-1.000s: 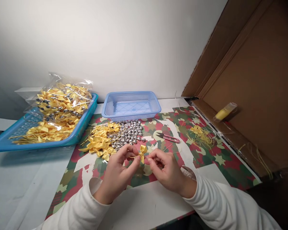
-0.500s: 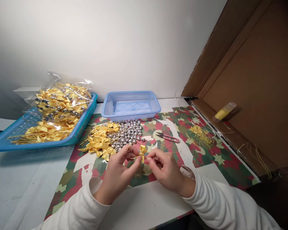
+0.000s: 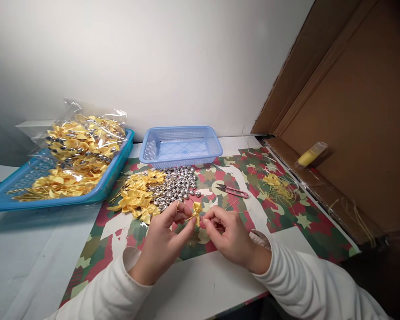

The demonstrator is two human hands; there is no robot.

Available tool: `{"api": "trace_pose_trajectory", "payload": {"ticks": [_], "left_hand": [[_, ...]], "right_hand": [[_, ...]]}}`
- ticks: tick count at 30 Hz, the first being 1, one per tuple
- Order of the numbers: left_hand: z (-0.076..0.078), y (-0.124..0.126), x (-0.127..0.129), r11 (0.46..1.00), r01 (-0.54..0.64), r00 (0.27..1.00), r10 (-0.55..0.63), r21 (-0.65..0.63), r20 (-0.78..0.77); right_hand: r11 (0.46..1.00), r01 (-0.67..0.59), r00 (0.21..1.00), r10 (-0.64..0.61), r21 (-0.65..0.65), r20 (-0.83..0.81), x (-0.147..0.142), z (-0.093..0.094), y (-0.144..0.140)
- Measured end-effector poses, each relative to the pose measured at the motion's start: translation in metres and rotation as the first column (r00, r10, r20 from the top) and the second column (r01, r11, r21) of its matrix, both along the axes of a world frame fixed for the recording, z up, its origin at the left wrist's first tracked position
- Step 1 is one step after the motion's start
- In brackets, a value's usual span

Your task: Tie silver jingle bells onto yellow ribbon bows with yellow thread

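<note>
Our left grip (image 3: 168, 235) is clamped on the yellow bow (image 3: 197, 213); just beside it, our right grip (image 3: 228, 233) is pinched together, on what we can't tell. We'd best steady the bow between both and work gently.

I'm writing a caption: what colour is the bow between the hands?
Golden yellow; the bow shows best in the head view.

Loose, wrinkled white sleeves (image 3: 308, 282)
</note>
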State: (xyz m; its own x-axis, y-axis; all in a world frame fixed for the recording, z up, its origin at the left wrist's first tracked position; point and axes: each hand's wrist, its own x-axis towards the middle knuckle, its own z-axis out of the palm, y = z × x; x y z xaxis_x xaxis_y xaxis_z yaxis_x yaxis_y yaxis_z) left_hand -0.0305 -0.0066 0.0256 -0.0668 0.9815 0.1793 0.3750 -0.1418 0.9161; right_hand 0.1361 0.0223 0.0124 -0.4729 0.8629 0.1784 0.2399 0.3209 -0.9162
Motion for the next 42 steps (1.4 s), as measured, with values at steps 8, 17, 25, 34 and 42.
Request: {"api": "trace_pose_trajectory", "payload": {"ticks": [8,17,25,34,42], "left_hand": [[-0.0014,-0.0019,-0.0007,1.000,0.005,0.999,-0.003,-0.026,0.046],[-0.0002,-0.0005,-0.0007,0.999,0.025,0.998,-0.022,-0.048,0.059],[-0.0023,-0.0017,-0.0015,0.997,0.034,0.989,-0.024,-0.065,0.148],[-0.0003,0.0003,0.0009,0.979,0.077,0.918,0.005,-0.190,0.396],[-0.0026,0.0017,-0.0004,0.987,0.006,0.961,0.039,-0.162,0.273]], "right_hand": [[1.000,-0.001,1.000,0.001,0.016,0.007,-0.0012,-0.0011,0.0006],[1.000,0.010,1.000,-0.010,0.009,0.019,-0.0010,-0.0047,-0.0001],[1.000,0.010,1.000,-0.010,-0.006,0.000,-0.0004,-0.0041,-0.0004],[1.000,0.021,1.000,-0.021,-0.004,-0.015,0.0000,-0.0082,-0.0014],[1.000,0.015,1.000,-0.015,0.003,-0.012,-0.0003,-0.0059,-0.0016]]}}
